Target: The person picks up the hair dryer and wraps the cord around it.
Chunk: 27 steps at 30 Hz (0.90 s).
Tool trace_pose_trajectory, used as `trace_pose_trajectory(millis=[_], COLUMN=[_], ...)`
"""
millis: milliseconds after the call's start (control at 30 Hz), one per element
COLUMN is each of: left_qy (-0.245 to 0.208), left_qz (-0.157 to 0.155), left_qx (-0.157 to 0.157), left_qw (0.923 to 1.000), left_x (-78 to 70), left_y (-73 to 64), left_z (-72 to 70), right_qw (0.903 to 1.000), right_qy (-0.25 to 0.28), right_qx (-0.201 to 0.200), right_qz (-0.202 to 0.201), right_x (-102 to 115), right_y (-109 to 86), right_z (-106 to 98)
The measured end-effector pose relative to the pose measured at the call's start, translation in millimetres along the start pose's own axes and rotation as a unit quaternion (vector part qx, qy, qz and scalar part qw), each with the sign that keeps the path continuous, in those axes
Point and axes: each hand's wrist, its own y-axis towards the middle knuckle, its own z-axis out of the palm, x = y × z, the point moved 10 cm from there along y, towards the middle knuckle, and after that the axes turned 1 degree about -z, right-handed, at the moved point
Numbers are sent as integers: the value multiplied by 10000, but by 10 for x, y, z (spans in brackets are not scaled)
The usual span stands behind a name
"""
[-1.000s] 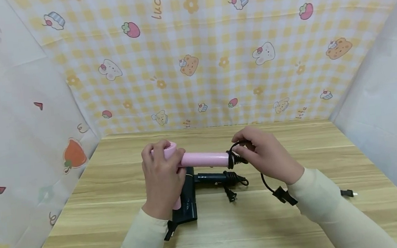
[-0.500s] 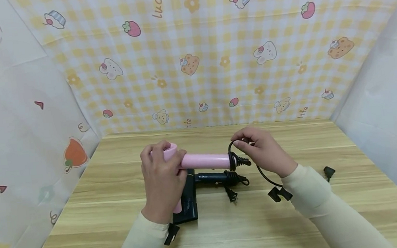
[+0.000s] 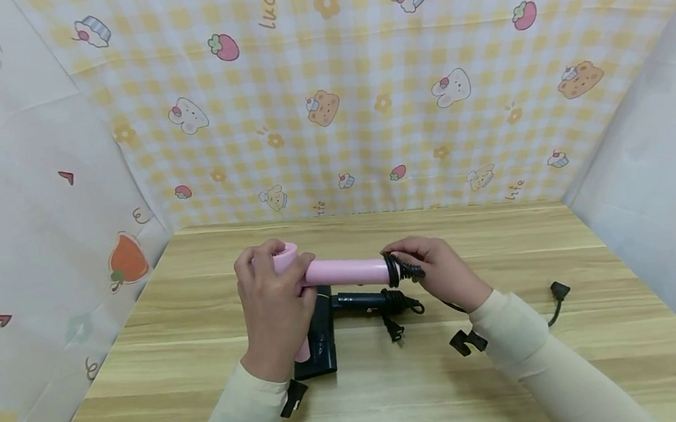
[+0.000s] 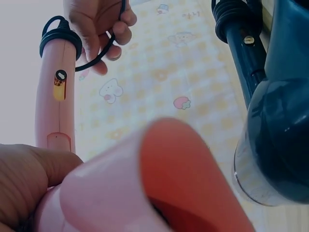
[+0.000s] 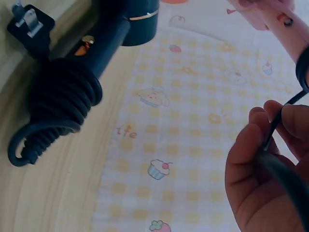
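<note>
My left hand grips the body of a pink hair dryer, holding it above the table with its handle pointing right. A black power cord is looped around the handle's end. My right hand pinches this cord between thumb and fingers, close to the handle; the right wrist view shows the cord running through the fingers. Beneath the pink dryer, a dark blue hair dryer lies on the table, partly hidden by the left hand. Its own cord is wound around its handle.
The pink dryer's loose cord ends in a black plug right of the right forearm. The dark dryer's plug lies below its handle. A wooden table carries everything, with a checked cloth behind and pale cloths at both sides.
My right hand has lowered and moved slightly left, bringing the cord from a raised loop down against the handle. The loose plug has shifted at the right. My left hand stays nearly still.
</note>
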Motion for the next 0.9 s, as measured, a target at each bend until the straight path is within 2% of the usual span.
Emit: trace_pose_trajectory(millis=[200,467,800,900], left_qy=[135,163,272,289], left_qz=[-120,-207,-319,-332], left_qx=[14,-19,40,15], left_qw=[9998,9997,9991,9990], left_x=[1,35,87,88], left_y=[14,37,59,61], left_z=[-5,6,26,15], right_qw=[9999,9968,9847,9807], right_qy=[-74,-587,-1212,-1351], right_qx=[18,516,1037,1065], right_qz=[-115,-151,-695,-931], right_x=[16,73,309,390], right_y=[-50,-153,-314,-351], right_z=[85,255,398,395])
